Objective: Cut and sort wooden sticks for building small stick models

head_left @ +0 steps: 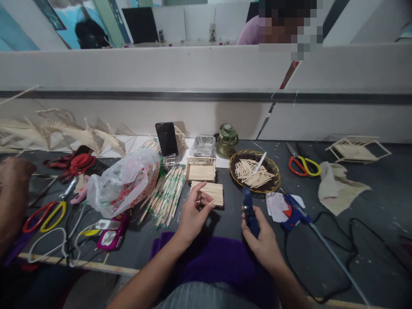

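My left hand (pixel 194 210) pinches a short thin wooden stick (pixel 206 201) between thumb and fingers, just in front of a flat panel of glued sticks (pixel 209 191). My right hand (pixel 262 238) is wrapped round a dark blue tool (pixel 249 210) that points away from me. Both hands hover over a purple cloth (pixel 206 257) at the table's near edge. Beyond the panel stands a small stick-built box (pixel 201 169). A round woven basket (pixel 273 180) holding several cut sticks lies to the right of it.
A blue glue gun (pixel 294 212) with a black cord lies right of my right hand. Red-and-yellow scissors (pixel 302 165), a rag (pixel 341 189), a bundle of wrapped chopsticks (pixel 167 193), a plastic bag (pixel 124 182), a phone (pixel 166 138). Another person's hand (pixel 11 189) is at far left.
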A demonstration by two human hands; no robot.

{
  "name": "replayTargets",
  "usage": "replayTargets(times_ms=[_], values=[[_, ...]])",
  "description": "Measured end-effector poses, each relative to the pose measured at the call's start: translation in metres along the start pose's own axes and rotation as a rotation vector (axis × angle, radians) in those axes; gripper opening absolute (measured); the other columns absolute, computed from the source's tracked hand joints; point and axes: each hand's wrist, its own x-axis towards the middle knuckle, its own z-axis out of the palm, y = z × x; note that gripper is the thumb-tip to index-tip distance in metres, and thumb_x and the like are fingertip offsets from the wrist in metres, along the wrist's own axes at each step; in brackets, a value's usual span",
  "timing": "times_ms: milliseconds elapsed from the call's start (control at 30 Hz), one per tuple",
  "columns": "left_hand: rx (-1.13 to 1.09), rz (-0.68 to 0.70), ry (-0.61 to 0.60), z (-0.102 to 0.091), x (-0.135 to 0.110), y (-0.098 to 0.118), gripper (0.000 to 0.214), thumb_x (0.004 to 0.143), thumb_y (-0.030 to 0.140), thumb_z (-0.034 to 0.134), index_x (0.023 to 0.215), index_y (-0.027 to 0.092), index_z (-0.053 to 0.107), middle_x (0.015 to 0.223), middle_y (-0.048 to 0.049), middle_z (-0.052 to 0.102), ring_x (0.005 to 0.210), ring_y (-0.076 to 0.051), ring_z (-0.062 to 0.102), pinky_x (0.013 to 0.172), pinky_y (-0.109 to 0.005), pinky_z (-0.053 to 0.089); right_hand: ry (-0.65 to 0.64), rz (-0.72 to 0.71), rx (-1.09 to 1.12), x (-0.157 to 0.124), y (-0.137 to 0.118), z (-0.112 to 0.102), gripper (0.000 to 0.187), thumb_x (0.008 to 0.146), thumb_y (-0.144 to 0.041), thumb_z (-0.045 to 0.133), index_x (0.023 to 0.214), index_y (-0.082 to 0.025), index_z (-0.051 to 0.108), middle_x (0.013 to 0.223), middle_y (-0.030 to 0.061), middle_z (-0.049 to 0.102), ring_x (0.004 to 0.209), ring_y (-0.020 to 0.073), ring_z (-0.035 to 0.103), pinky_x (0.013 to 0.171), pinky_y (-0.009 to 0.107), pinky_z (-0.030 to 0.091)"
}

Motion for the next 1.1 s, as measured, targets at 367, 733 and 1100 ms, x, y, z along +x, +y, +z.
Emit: replayTargets(times_ms=[367, 733, 1100], values=[[0.098, 0.026, -0.125, 0.016, -0.017, 0.012, 0.057, 0.085, 0.019, 0.062, 0.137, 0.025, 0.04, 0.086, -0.0007, 0.065, 0.073, -0.012, 0.059, 0.067, -0.024, 0.042, 0.012, -0.052, 0.289, 0.021, -0.043, 0.019, 0.025, 0.083, -0.032, 0.064, 0.104, -0.021, 0.054, 0.088, 0.0002, 0.064, 0.076, 0.0148, 0.062, 0.073, 0.026, 0.049], [-0.341, -0.297, -0.367, 0.004, -0.003, 0.017, 0.071, 0.075, 0.021, 0.075, 0.135, 0.021, 0.039, 0.08, -0.0005, 0.068, 0.073, -0.014, 0.063, 0.074, -0.029, 0.046, -0.117, -0.113, 0.37, 0.025, -0.041, 0.007, 0.021, 0.086, -0.03, 0.062, 0.104, -0.021, 0.055, 0.084, -0.0015, 0.063, 0.074, 0.0127, 0.061, 0.073, 0.024, 0.049], [-0.228, -0.167, -0.157, 0.003, -0.002, 0.025, 0.072, 0.074, 0.02, 0.076, 0.136, 0.022, 0.041, 0.077, 0.0009, 0.067, 0.07, -0.012, 0.06, 0.069, -0.024, 0.045, 0.002, -0.301, -0.132, 0.01, -0.009, 0.0, 0.043, 0.082, -0.014, 0.052, 0.124, -0.021, 0.046, 0.113, 0.0091, 0.06, 0.106, 0.024, 0.059, 0.092, 0.038, 0.046]])
